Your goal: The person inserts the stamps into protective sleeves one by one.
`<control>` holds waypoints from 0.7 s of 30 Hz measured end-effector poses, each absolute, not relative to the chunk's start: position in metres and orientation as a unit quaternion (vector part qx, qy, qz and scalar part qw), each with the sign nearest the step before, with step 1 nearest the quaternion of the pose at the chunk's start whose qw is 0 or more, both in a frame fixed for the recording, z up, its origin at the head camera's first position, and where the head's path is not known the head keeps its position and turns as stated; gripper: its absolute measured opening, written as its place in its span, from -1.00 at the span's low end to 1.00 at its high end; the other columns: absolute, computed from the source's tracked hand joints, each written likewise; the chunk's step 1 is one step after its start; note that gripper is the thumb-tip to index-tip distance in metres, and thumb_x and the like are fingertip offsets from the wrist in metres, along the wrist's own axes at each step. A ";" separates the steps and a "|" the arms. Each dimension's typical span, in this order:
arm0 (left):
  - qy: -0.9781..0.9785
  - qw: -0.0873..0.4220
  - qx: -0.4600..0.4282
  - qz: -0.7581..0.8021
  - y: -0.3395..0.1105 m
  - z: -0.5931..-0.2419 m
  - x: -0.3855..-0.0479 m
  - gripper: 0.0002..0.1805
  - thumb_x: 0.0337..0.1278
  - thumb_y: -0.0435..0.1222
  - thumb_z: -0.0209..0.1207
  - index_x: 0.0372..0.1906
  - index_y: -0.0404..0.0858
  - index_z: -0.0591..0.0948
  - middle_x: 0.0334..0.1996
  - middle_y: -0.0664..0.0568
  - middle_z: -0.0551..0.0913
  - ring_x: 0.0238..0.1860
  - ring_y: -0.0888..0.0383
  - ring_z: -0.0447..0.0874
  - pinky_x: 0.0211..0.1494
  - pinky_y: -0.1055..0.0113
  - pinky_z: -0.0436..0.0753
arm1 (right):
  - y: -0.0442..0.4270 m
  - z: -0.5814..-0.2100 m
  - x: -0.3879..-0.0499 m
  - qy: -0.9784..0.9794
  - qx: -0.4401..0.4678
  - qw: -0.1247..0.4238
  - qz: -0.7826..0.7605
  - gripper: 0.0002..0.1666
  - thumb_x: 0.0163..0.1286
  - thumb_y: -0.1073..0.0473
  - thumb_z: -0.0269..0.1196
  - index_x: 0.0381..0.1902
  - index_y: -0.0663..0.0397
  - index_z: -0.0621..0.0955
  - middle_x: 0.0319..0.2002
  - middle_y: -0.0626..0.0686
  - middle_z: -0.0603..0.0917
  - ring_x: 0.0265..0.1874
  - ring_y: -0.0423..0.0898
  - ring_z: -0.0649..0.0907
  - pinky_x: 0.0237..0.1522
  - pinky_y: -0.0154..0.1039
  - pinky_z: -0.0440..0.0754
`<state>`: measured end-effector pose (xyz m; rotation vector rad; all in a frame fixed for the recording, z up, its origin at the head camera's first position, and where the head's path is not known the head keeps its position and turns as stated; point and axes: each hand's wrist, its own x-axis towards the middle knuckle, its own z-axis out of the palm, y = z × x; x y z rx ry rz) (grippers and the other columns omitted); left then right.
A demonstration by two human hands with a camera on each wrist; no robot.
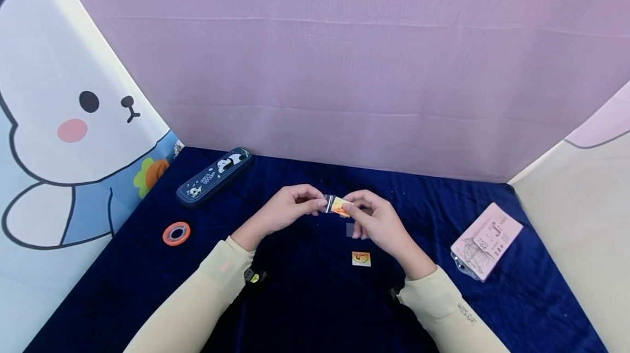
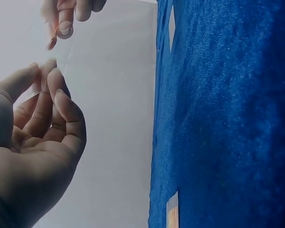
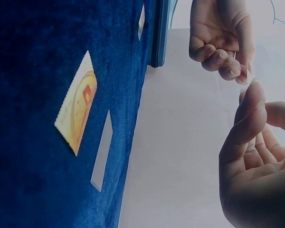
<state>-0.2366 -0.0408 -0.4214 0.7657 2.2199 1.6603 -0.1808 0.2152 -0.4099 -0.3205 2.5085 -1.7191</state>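
My left hand [image 1: 295, 208] pinches a small clear plastic sleeve [image 1: 328, 203] between thumb and fingers, in front of my body above the cloth. Close beside it, my right hand [image 1: 376, 219] pinches a small yellow-and-orange stamp [image 1: 338, 206]. Whether the stamp's edge sits inside the sleeve cannot be made out. Below the right hand another stamp [image 1: 361, 258] lies on the cloth; its toothed edge shows in the right wrist view. A pale, see-through rectangle [image 3: 102, 152] lies near that stamp, partly behind the right fingers in the head view.
Dark blue cloth [image 1: 305, 287] covers the table. To the left are a panda-printed case [image 1: 215, 177] and an orange ring [image 1: 176, 233]. A pink packet [image 1: 486, 241] lies at the right, with a clear piece under its near edge. Pink curtain [image 1: 344, 79] stands behind.
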 end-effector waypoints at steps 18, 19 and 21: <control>0.788 0.116 0.265 0.543 -0.037 -0.419 -0.233 -0.81 0.43 -0.16 0.37 0.02 -0.11 0.78 -0.14 0.01 0.83 -0.17 0.17 0.73 -0.07 0.33 0.70 | 0.216 -0.407 -0.178 0.821 -0.103 0.037 -0.560 -0.77 0.62 -0.03 0.28 0.13 -0.16 0.67 -0.27 -0.01 0.78 -0.60 0.01 0.69 -0.49 0.01 0.72; 0.789 0.117 0.267 0.541 -0.036 -0.419 -0.233 -0.81 0.43 -0.16 0.36 0.02 -0.10 0.78 -0.13 0.02 0.83 -0.17 0.18 0.74 -0.07 0.34 0.71 | 0.215 -0.406 -0.178 0.822 -0.104 0.037 -0.559 -0.76 0.63 -0.04 0.28 0.13 -0.17 0.67 -0.26 -0.01 0.78 -0.60 0.01 0.69 -0.48 0.03 0.73; 0.790 0.114 0.271 0.539 -0.036 -0.418 -0.233 -0.82 0.44 -0.15 0.36 0.01 -0.09 0.79 -0.13 0.03 0.84 -0.16 0.19 0.74 -0.06 0.35 0.71 | 0.215 -0.406 -0.177 0.823 -0.105 0.035 -0.558 -0.75 0.63 -0.07 0.28 0.13 -0.17 0.67 -0.25 -0.01 0.78 -0.60 0.01 0.69 -0.48 0.04 0.73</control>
